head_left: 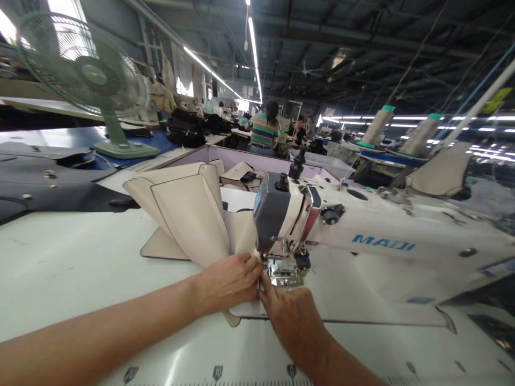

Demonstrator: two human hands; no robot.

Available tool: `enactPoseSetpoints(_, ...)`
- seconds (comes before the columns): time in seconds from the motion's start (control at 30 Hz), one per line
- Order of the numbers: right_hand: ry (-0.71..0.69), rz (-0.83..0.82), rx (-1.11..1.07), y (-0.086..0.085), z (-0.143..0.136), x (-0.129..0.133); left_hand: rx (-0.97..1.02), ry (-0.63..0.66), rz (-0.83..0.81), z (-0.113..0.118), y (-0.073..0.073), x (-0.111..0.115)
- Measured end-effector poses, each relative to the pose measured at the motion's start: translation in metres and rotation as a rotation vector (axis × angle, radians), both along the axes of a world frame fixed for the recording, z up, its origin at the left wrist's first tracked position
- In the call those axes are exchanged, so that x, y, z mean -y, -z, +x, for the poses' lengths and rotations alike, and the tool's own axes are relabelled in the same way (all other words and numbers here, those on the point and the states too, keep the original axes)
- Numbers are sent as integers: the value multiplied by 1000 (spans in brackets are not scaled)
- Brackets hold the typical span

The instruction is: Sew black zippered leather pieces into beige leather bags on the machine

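"Two bare forearms [132, 324] come nearest. What's held?"

"Left hand [231, 281] and right hand [292, 316], fingertips nearly together, pinch a folded, beige, leather-like piece [189, 214] at the needle end of a white-and-grey sewing machine [346, 220]."

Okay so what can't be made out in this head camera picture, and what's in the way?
All in the head view:
Beige material where the fingers meet: hidden by the left hand and right hand.
Bin contents: partly hidden by the beige material and sewing machine.
Right forearm: cut off by the bottom edge.
Striped-shirt person's work: hidden by their body.
Fan badge lettering: blurred, too small.
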State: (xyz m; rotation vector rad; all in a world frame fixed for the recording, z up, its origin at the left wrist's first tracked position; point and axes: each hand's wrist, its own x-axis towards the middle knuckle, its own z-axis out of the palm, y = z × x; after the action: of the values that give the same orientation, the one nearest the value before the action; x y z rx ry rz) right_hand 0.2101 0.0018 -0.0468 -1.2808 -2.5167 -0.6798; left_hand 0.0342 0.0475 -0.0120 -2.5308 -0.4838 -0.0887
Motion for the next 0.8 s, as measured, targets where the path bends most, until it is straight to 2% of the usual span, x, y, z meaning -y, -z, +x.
enactPoseSetpoints(0.67, 21, -15, 21, -3, -1, 1, 54, -43, -17, 5, 1, -5)
enactPoseSetpoints(0.8, 24, 29, -24, -2, -1, 1, 57, -44, -15, 6, 1, -7)
